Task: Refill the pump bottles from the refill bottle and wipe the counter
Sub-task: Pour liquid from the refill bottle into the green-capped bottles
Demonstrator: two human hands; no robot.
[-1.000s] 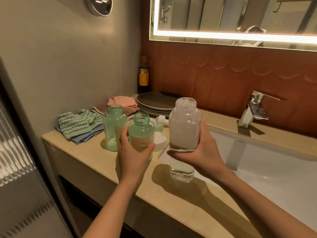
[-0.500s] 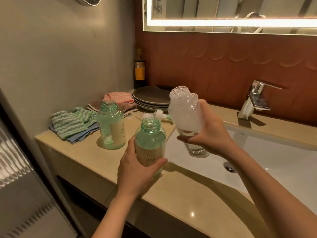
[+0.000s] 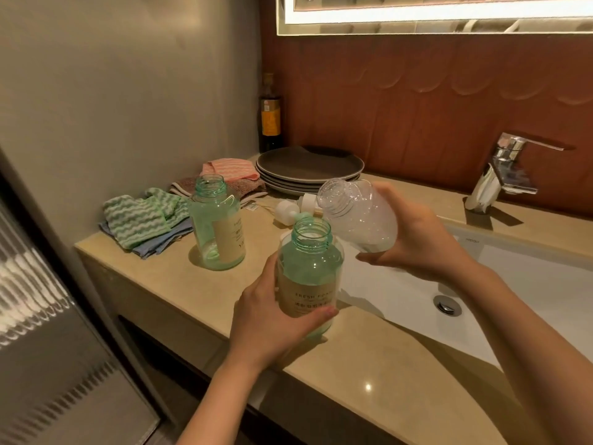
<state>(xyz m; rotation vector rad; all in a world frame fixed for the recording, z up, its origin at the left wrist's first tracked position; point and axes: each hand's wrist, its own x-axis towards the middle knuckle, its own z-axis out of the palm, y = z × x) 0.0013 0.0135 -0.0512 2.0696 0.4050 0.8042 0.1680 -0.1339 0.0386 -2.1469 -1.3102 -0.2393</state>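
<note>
Green pump bottle [image 3: 306,268]: left hand [image 3: 269,322] grips it, label [image 3: 308,300] partly covered | clear refill bottle [image 3: 359,216]: right hand [image 3: 417,239] grips, base hidden

Beyond both hands we face a red-brown wall panel [image 3: 417,101] with scalloped relief. Above it runs the glowing lower edge of a lit mirror [image 3: 417,17], the brightest light we see. To the left of the left hand [image 3: 272,322] a plain grey-beige wall [image 3: 128,91] meets that panel in a corner. A beige stone counter [image 3: 369,364] runs under both hands and carries one small bright glint near its front edge. A white basin [image 3: 529,284] is sunk into it below and right of the right hand [image 3: 417,248], with a round metal drain [image 3: 447,305]. A chrome faucet [image 3: 500,171] stands on the ledge behind the basin. Far left of the left hand, we see a ribbed glass panel [image 3: 32,284].
</note>
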